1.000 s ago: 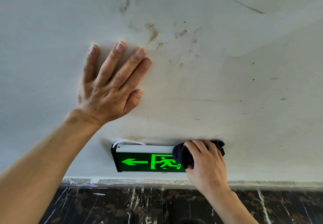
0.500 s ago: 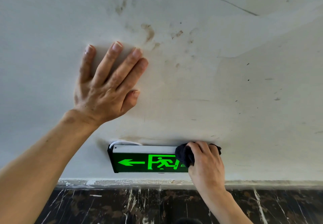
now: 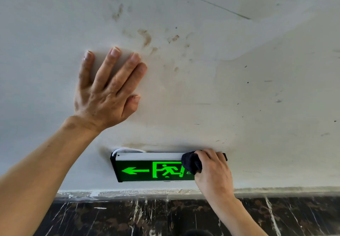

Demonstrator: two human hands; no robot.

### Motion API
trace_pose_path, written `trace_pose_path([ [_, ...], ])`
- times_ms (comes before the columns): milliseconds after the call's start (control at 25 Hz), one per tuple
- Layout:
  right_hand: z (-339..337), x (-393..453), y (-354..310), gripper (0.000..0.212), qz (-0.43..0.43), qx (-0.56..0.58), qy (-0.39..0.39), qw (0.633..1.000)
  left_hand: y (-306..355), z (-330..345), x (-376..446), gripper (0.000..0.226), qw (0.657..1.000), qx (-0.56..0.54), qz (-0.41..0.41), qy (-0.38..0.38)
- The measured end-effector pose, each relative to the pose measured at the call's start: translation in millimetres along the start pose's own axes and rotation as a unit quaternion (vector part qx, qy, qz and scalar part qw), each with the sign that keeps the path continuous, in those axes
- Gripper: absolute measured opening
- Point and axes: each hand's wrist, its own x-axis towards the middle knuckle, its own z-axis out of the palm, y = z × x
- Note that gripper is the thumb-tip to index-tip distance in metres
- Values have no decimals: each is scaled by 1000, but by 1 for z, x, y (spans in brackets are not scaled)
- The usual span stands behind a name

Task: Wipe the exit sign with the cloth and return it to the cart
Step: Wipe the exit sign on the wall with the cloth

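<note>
Right hand (image 3: pixel 213 173) is closed tight around a dark cloth (image 3: pixel 191 164), and it presses the cloth onto the far right end of the exit sign (image 3: pixel 152 170). Most of the cloth is bunched up just to the left of the fingers, and a small bit of it pokes out on the other side of the hand, along the top edge of the sign. The sign glows green, with an arrow and a running figure, and it sits low on the white wall (image 3: pixel 239 88), just above a dark stone strip (image 3: pixel 128 217). A thin white wire (image 3: pixel 127 149) loops out from the top left corner of the sign. Left hand (image 3: pixel 108 92) is open and flat, fingers spread, pushing on the wall up and to the left of the right hand, and it holds nothing. It looks like it is there to keep the person steady. The wiping step seems to be the one going on now. The green face to the left of the cloth looks like it may need more wiping, so the next move would be to slide the cloth left across it, pressing softly and staying clear of the wire. The cart is not in view, so taking the cloth back is not yet done.
</note>
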Motion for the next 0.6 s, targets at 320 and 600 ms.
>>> trace_pose_path([
  [320, 16, -66, 58, 38, 35, 7, -185, 982, 0, -4, 1, 63, 999, -35, -9, -11],
  [600, -6, -77, 79, 41, 101, 70, -121, 985, -3, -13, 3, 64, 995, -92, -23, -35],
])
